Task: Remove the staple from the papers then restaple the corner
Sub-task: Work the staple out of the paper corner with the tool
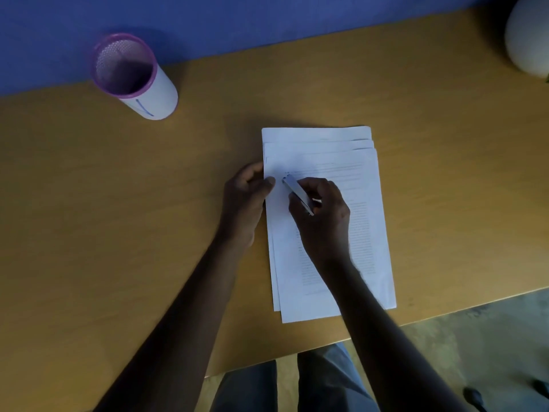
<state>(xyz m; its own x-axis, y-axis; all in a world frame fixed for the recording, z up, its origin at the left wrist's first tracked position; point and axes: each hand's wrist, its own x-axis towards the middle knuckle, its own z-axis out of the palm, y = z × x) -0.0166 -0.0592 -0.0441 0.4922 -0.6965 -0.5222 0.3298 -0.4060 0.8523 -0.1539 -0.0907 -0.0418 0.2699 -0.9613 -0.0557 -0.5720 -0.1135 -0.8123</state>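
— Nearest the front edge of the table (89, 233)?
— Two bare forearms, reaching in from the near edge toward the middle. Below that edge, grey trousers (326, 388) and a patch of floor.

— And the papers (350, 162)?
— Flat on the table, right of centre, long side running away from the near edge. Several sheets, slightly fanned, so that three top edges show stepped at the far end. Printed text on the top sheet.

— Left hand (245, 197)?
— At the left edge of the stack, near its far-left corner. Thumb on top of the sheets, fingers curled at the edge, pinching the papers there.

— Right hand (322, 215)?
— Resting on the top sheet, just right of the left one. Closed around a slim metal tool (297, 193), tip pointing up-left toward the far-left corner region, between the two thumbs. Stapler or remover: cannot tell. Staple itself too small to make out.

— Farther back?
— A white cup (142, 84) with a purple rim, upright near the far-left edge, well apart from the papers. A pale rounded object (528, 37) at the far-right corner, partly cut off. Blue wall behind.
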